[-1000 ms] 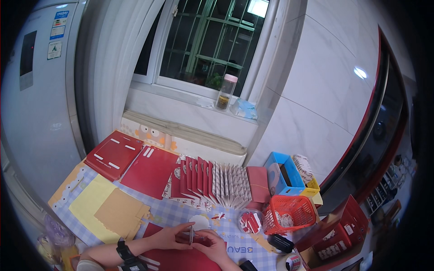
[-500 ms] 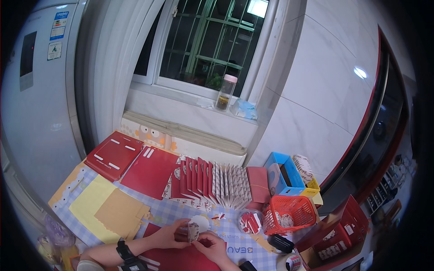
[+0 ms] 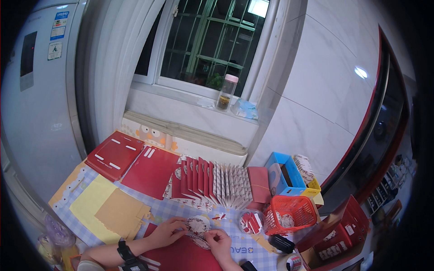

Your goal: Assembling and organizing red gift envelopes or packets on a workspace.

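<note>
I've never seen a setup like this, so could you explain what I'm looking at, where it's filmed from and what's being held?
There's no machine: these are a person's bare left hand and right hand. A wide fisheye camera on the person's head looks down, so straight edges bend near the rim. The right hand pinches a pale, dark-patterned paper piece; the left hand is at its other edge, its grip unclear. Beneath lies a flat, dark red sheet. The blue-and-white checked tablecloth also bears a row of folded red and patterned cards, a red-orange plastic basket and, leftward, a yellow paper sheet and tan paper sheet.
</note>
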A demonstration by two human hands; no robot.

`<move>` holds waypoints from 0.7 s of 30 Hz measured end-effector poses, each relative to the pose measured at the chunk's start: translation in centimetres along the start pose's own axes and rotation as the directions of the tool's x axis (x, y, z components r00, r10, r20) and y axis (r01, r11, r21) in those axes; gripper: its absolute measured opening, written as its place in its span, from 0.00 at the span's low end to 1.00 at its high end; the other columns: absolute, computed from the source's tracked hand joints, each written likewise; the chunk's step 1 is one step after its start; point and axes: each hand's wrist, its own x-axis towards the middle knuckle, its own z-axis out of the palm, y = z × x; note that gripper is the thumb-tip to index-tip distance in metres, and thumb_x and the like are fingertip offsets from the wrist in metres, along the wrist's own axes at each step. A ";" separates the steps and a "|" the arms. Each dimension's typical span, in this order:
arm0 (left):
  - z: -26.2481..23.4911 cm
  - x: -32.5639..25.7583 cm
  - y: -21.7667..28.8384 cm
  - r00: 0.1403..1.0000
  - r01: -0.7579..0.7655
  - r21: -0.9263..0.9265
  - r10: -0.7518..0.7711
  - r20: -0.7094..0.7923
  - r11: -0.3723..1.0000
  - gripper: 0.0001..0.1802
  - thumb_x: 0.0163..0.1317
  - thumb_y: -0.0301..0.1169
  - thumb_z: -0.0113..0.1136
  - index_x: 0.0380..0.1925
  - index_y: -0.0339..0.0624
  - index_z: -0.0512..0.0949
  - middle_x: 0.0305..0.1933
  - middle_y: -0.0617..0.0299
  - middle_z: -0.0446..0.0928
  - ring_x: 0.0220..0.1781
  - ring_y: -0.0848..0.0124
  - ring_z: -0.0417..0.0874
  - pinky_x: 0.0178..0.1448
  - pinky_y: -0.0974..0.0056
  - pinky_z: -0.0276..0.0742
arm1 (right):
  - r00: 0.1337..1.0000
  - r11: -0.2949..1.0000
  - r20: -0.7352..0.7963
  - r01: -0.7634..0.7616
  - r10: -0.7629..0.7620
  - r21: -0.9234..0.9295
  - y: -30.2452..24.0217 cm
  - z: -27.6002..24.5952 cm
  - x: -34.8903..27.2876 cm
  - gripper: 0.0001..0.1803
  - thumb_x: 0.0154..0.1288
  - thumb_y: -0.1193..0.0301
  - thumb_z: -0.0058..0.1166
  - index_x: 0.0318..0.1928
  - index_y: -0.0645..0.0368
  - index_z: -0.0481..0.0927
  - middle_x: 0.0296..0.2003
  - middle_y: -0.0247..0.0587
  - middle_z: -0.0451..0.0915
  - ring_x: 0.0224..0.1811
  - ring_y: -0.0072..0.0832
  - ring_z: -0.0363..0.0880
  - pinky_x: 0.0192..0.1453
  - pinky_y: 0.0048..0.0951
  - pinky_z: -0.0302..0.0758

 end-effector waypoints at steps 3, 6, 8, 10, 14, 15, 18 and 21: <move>0.1 0.1 -0.8 0.999 0.041 0.000 -0.041 -0.006 0.999 0.11 0.52 0.32 0.60 0.34 0.41 0.74 0.49 0.54 0.69 0.36 0.64 0.78 0.39 0.67 0.76 | 0.987 0.972 -0.027 -0.151 0.158 0.181 -0.5 0.3 0.2 0.07 0.53 0.74 0.58 0.32 0.64 0.78 0.24 0.32 0.77 0.23 0.15 0.73 0.27 0.15 0.69; 0.3 0.1 -0.4 0.999 -0.020 -0.028 0.019 -0.046 0.999 0.13 0.51 0.34 0.61 0.35 0.41 0.75 0.47 0.55 0.71 0.36 0.66 0.77 0.36 0.68 0.76 | 0.977 0.943 -0.020 -0.199 0.212 0.267 -0.1 0.4 0.3 0.06 0.53 0.75 0.57 0.31 0.66 0.78 0.24 0.32 0.76 0.22 0.14 0.73 0.27 0.13 0.68; 0.2 0.2 -0.2 0.998 0.022 -0.011 -0.021 0.066 1.000 0.13 0.51 0.35 0.62 0.34 0.41 0.75 0.45 0.56 0.72 0.38 0.67 0.77 0.35 0.69 0.76 | 0.982 0.955 -0.023 -0.178 0.188 0.236 0.0 0.4 0.3 0.06 0.54 0.76 0.57 0.31 0.66 0.78 0.24 0.32 0.76 0.23 0.13 0.73 0.27 0.13 0.68; 0.2 0.2 -0.5 0.982 0.063 0.012 -0.064 0.175 0.998 0.14 0.50 0.36 0.63 0.33 0.40 0.75 0.42 0.57 0.73 0.41 0.68 0.76 0.35 0.70 0.76 | 0.985 0.972 -0.007 -0.169 0.172 0.166 -0.5 0.3 0.2 0.06 0.53 0.76 0.58 0.32 0.66 0.78 0.25 0.32 0.76 0.24 0.14 0.74 0.28 0.13 0.69; 0.5 0.2 -0.7 0.989 -0.005 0.091 -0.008 0.146 0.996 0.20 0.47 0.40 0.65 0.36 0.41 0.73 0.39 0.57 0.73 0.38 0.68 0.75 0.40 0.67 0.73 | 0.990 0.974 -0.018 -0.136 0.141 0.179 -0.4 0.5 0.2 0.06 0.53 0.76 0.58 0.32 0.67 0.78 0.26 0.32 0.76 0.24 0.13 0.73 0.28 0.14 0.70; 0.5 0.2 -0.3 0.984 0.120 0.055 -0.126 0.127 0.991 0.22 0.46 0.41 0.65 0.38 0.41 0.72 0.38 0.57 0.73 0.38 0.67 0.75 0.42 0.66 0.72 | 0.988 0.975 0.009 -0.155 0.156 0.160 0.0 0.3 0.2 0.09 0.52 0.77 0.58 0.35 0.67 0.77 0.31 0.35 0.75 0.25 0.15 0.74 0.30 0.15 0.71; 0.7 0.2 -0.8 0.987 0.130 0.064 -0.135 0.083 0.989 0.26 0.44 0.42 0.67 0.40 0.39 0.71 0.38 0.56 0.73 0.40 0.66 0.74 0.44 0.66 0.71 | 0.997 0.985 -0.040 -0.062 0.069 0.159 0.3 0.6 0.6 0.16 0.51 0.78 0.58 0.42 0.67 0.73 0.42 0.41 0.70 0.31 0.20 0.76 0.34 0.17 0.73; 1.1 0.2 -1.8 0.993 0.084 0.105 -0.091 0.069 0.991 0.28 0.43 0.43 0.67 0.40 0.39 0.70 0.39 0.56 0.73 0.42 0.64 0.74 0.46 0.64 0.70 | 0.990 0.993 -0.128 0.065 -0.052 0.097 0.5 0.5 0.9 0.24 0.51 0.79 0.58 0.50 0.66 0.67 0.50 0.44 0.62 0.39 0.26 0.77 0.40 0.20 0.74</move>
